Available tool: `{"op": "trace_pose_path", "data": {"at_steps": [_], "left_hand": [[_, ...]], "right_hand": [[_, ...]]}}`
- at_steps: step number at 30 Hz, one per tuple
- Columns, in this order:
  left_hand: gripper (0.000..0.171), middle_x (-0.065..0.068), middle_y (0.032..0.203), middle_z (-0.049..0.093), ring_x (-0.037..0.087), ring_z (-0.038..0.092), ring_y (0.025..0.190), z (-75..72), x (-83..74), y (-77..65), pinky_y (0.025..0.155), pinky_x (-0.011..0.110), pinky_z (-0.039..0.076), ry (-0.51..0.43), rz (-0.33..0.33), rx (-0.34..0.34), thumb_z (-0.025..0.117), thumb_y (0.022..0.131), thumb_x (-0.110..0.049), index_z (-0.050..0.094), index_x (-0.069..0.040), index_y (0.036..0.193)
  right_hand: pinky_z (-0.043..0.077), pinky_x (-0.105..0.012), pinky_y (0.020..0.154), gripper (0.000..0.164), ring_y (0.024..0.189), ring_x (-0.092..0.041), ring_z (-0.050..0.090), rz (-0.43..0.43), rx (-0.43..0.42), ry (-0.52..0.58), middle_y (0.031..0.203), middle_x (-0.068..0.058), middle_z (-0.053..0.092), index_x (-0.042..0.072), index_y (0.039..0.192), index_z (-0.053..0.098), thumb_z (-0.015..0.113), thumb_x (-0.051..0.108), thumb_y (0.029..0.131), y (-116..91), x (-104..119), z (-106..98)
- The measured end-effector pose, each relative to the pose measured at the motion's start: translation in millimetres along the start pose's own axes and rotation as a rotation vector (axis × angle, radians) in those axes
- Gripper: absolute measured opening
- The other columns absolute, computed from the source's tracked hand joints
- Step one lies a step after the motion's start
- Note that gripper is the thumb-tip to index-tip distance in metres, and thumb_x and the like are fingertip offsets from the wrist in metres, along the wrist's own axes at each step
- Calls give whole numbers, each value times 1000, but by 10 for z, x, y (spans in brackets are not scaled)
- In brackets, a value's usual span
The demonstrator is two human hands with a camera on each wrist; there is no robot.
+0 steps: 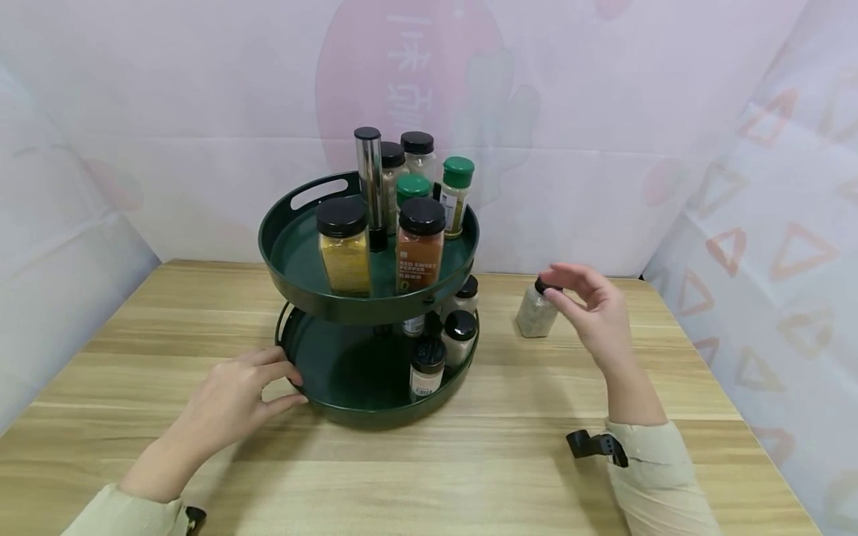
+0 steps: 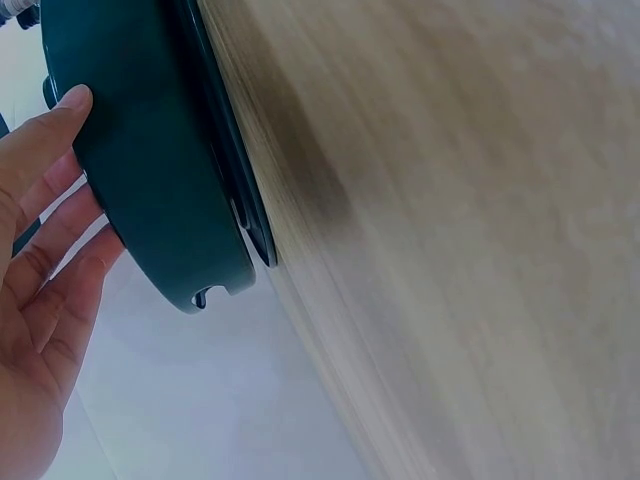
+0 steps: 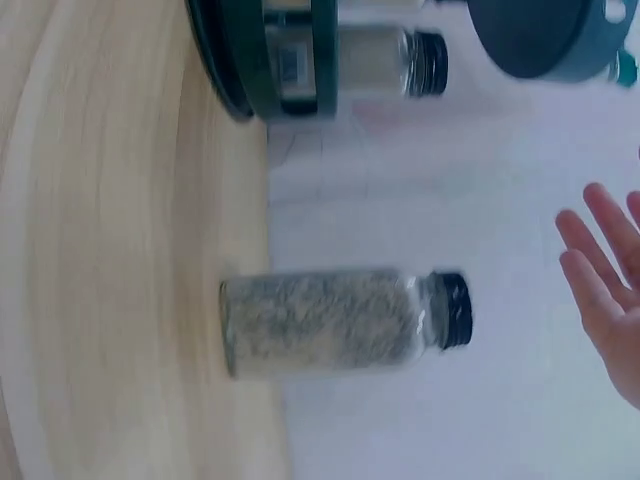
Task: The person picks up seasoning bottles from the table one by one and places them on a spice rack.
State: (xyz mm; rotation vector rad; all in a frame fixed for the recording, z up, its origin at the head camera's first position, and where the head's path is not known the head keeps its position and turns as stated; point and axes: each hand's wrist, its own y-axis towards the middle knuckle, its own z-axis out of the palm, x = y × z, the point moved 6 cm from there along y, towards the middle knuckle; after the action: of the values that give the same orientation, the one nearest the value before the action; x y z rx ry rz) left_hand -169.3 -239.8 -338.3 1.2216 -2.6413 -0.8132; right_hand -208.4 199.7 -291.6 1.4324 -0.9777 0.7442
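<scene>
My left hand (image 1: pixel 241 391) grips the rim of the lower tray (image 1: pixel 375 418) of a dark green two-tier spice rack at its left front. In the left wrist view the thumb (image 2: pixel 72 100) lies on the outer wall, with fingertips partly hidden behind the rim. A clear jar of greyish, speckled seasoning (image 1: pixel 535 313) with a black lid stands upright on the table, right of the rack. Beside its lid is my right hand (image 1: pixel 596 309), fingers loosely curved and holding nothing. The right wrist view shows a gap between the hand and the jar (image 3: pixel 320 322).
On the upper tray (image 1: pixel 315 299), a yellow spice jar (image 1: pixel 345 260), a red sweet pepper jar (image 1: pixel 419 257) and several others surround a metal post (image 1: pixel 369 175). Black-lidded jars, one a small shaker (image 1: pixel 427 368), sit at the lower tray's right. A white curtain (image 1: pixel 214 201) hangs behind.
</scene>
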Motion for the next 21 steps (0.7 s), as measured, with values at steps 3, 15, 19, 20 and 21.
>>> {"op": "trace_pose_path", "data": {"at_steps": [3,15,19,20,21], "left_hand": [[25,-13,82,60,5,53,61,-5,3,-1,48,16,37,6,-3,0,89,65,-34,70,-26,79],[25,-14,83,61,6,57,64,-17,-10,2,50,17,41,-1,-19,8,90,65,-32,71,-25,79],[25,-13,82,61,6,56,64,-10,-9,4,50,17,41,-6,-20,13,90,65,-32,71,-25,79],[25,-13,82,61,6,56,64,-6,-7,3,50,17,40,-7,-21,14,90,65,-32,70,-25,79],[25,-13,82,60,6,56,64,-2,-5,2,50,17,40,-8,-22,15,90,65,-32,70,-25,78]], "right_hand": [[52,-15,90,35,107,-7,67,23,-96,-2,109,9,73,-4,124,61,69,-2,90,23,-80,-146],[48,-11,93,61,133,-23,47,311,7,-27,137,5,52,10,150,37,66,12,96,52,-638,-288],[40,-27,112,73,147,-34,31,406,96,-16,158,-13,32,12,158,21,63,10,98,63,-836,-260],[36,-35,117,75,149,-36,27,422,111,-6,161,-16,26,13,158,19,62,9,98,65,-875,-251],[30,-42,120,76,151,-37,24,436,124,2,163,-17,22,14,159,18,62,9,97,68,-911,-242]]}}
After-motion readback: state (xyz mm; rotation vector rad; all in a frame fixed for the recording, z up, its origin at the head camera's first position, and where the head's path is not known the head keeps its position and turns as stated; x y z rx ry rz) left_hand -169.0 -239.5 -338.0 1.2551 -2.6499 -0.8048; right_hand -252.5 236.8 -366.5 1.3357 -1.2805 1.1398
